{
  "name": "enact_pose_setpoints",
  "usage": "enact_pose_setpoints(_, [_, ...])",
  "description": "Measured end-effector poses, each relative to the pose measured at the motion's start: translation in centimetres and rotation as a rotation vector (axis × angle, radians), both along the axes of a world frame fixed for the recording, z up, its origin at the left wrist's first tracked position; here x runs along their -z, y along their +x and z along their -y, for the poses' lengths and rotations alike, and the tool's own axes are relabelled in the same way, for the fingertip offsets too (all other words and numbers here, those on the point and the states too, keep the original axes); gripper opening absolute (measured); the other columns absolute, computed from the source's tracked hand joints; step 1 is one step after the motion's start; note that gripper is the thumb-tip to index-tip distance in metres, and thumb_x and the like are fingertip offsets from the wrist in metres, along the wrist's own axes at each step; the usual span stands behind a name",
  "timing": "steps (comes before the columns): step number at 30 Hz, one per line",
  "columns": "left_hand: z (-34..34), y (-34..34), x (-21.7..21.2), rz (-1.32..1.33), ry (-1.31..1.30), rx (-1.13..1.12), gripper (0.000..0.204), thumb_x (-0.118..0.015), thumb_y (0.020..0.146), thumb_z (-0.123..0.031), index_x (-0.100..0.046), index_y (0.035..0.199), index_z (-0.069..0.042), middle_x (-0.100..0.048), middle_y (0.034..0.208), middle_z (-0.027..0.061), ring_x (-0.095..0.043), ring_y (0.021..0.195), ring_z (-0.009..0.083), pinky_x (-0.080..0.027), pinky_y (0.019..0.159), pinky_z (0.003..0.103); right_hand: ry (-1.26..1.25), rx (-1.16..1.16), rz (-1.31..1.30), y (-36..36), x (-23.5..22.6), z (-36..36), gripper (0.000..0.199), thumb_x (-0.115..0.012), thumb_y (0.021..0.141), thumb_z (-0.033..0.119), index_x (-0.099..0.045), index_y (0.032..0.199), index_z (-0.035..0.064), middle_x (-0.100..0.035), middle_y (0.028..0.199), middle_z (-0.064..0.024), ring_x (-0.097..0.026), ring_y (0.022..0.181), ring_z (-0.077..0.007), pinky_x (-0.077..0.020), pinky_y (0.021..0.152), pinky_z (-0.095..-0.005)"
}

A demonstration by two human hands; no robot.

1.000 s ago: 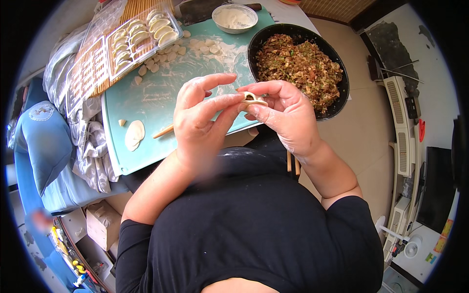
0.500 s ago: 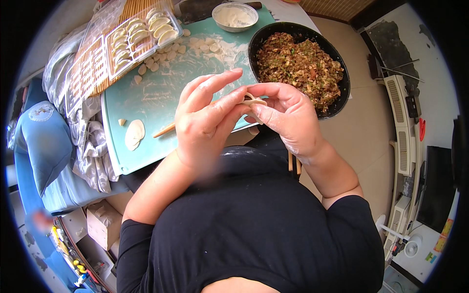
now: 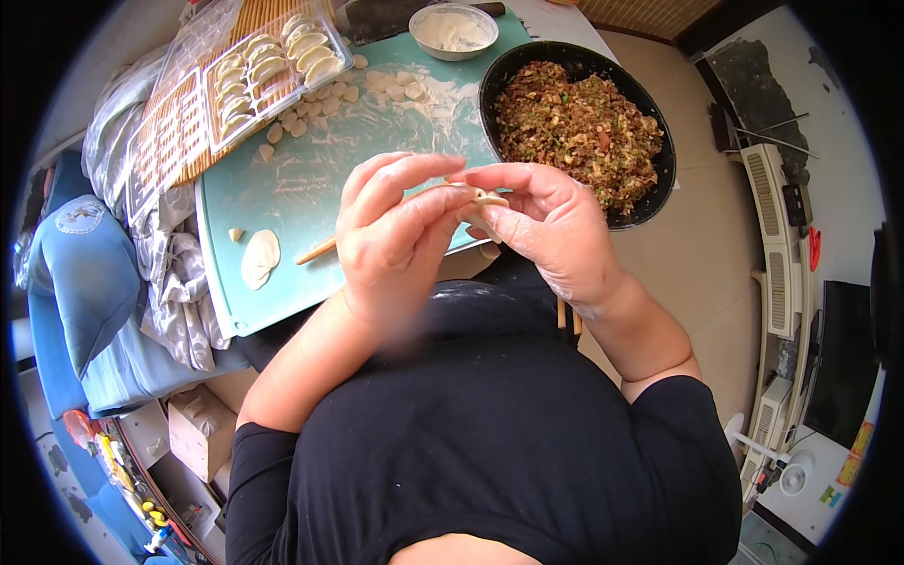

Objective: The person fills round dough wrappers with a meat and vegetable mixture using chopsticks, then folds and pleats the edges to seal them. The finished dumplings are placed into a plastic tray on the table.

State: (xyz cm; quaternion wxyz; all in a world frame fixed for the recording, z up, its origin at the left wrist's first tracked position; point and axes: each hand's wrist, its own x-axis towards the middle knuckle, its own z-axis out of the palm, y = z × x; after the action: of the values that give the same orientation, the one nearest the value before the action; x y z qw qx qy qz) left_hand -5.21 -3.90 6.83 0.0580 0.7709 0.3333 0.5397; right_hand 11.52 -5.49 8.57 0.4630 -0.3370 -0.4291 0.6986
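Two-handed pinch: left hand (image 3: 388, 231) and right hand (image 3: 565, 226) are holding one dumpling (image 3: 491, 199) between narrowed fingertips | handling: probably light, soft, tear-prone | hold: best gripping its edge

Matt pale folded dough wrapper (image 3: 491, 200), upper centre.
Smooth teal plastic-looking rectangular board (image 3: 297, 221) is floury; clear plastic compartment tray (image 3: 210, 113) shines, upper left; silver-grey cloth (image 3: 179, 292) gleams satiny, left.
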Motion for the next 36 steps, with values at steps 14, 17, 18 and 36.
enact_pose_setpoints(14, [-0.2, -0.1, 0.1, -0.015, 0.002, 0.095, 0.029, -0.073, 0.067, -0.006, -0.060, 0.094, -0.003, -0.057, 0.109, 0.0131, -0.054, 0.093, 0.0242, -0.044, 0.079, 0.034, 0.059, 0.006, -0.030, -0.2, 0.6, 0.2, 0.026, -0.052, 0.085, -0.004, -0.052, 0.111, -0.0035, -0.059, 0.105, -0.0092, -0.057, 0.095, -0.0131, -0.0471, 0.084, -0.0257])
enact_pose_setpoints(17, [0.2, -0.1, 0.4, 0.147, -0.111, 0.057, 0.035, -0.075, 0.068, -0.011, -0.058, 0.097, -0.003, -0.053, 0.109, 0.0125, -0.055, 0.084, 0.0191, -0.045, 0.072, 0.030, 0.060, 0.028, -0.044, 0.0, -0.2, -0.3, 0.026, -0.053, 0.084, -0.003, -0.052, 0.111, -0.0031, -0.059, 0.105, -0.0105, -0.058, 0.092, -0.0144, -0.0480, 0.083, -0.0269])
enact_pose_setpoints(18, [0.2, -0.2, 0.8, 0.195, -0.145, 0.038, 0.037, -0.076, 0.067, -0.013, -0.057, 0.097, -0.004, -0.053, 0.107, 0.0119, -0.056, 0.080, 0.0171, -0.046, 0.069, 0.029, 0.062, 0.036, -0.046, 0.0, -0.5, -0.4, 0.026, -0.054, 0.084, -0.002, -0.052, 0.110, -0.0030, -0.060, 0.104, -0.0110, -0.059, 0.090, -0.0149, -0.0483, 0.083, -0.0274])
enact_pose_setpoints(36, [0.4, -0.9, 0.8, 0.163, -0.176, 0.044, 0.021, -0.069, 0.069, 0.000, -0.053, 0.082, -0.003, -0.055, 0.076, 0.0101, -0.054, 0.062, 0.0209, -0.044, 0.053, 0.030, 0.005, 0.014, -0.045, -0.6, -0.9, -0.5, 0.026, -0.055, 0.082, -0.003, -0.053, 0.107, -0.0025, -0.061, 0.101, -0.0117, -0.059, 0.086, -0.0149, -0.0487, 0.080, -0.0274])
